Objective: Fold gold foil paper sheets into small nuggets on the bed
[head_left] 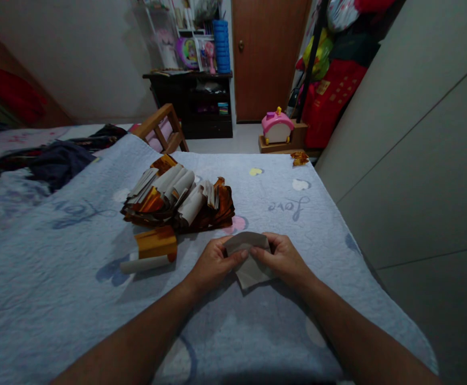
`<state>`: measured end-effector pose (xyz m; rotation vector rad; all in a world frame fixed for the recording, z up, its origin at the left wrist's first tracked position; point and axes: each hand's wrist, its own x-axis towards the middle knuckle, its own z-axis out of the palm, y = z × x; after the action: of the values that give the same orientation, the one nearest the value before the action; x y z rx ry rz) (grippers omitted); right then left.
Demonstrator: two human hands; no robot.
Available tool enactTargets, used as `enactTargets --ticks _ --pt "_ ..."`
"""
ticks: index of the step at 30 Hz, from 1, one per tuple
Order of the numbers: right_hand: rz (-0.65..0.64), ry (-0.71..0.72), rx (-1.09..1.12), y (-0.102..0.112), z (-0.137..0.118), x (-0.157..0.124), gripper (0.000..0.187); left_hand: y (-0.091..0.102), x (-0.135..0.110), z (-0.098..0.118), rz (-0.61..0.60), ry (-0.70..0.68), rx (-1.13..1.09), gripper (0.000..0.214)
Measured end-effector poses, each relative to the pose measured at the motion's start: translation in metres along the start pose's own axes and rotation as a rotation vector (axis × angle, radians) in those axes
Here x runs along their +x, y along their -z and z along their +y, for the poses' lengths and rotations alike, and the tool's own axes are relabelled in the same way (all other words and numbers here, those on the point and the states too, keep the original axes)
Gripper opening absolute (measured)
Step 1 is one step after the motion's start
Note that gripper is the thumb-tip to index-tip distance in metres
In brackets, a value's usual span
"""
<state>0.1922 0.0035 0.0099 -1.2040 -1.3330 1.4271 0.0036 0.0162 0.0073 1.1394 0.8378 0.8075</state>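
Both my hands hold one grey-white sheet of paper [248, 256] just above the blue quilt [76, 299]. My left hand [213, 262] pinches its left side with thumb on top. My right hand [283, 256] grips the right side, fingers curled. The sheet's top edge is curved over and a corner points down toward me. Just beyond my hands lies a heap of gold-foil and white papers [179, 200]. A rolled paper with a gold end [151, 251] lies to the left of my left hand.
A pale wardrobe wall [418, 160] runs along the bed's right side. Dark clothes [60, 158] lie at the far left of the bed. A wooden chair [163, 128], a dark shelf [201, 101], a pink toy [277, 126] and a brown door [269, 53] stand beyond.
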Motion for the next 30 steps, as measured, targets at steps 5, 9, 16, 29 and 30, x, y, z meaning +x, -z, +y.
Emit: enactTargets --ticks 5,9,16,29,30 --pt "-0.012 -0.040 0.049 0.000 0.003 0.000 0.036 0.000 0.001 -0.001 -0.011 0.008 -0.011 0.041" --pt "0.002 -0.063 0.084 0.000 0.005 0.000 0.040 -0.001 0.001 0.000 0.007 0.021 -0.034 0.042" --pt "0.001 -0.098 0.127 0.001 0.006 0.000 0.036 -0.002 0.001 0.003 0.026 0.038 -0.066 0.042" --pt "0.111 -0.095 0.087 0.013 -0.004 0.000 0.023 0.003 0.001 0.001 0.061 0.032 -0.080 0.039" --pt "0.115 -0.089 0.082 0.013 -0.004 0.000 0.023 0.004 0.001 0.000 0.064 0.031 -0.076 0.038"
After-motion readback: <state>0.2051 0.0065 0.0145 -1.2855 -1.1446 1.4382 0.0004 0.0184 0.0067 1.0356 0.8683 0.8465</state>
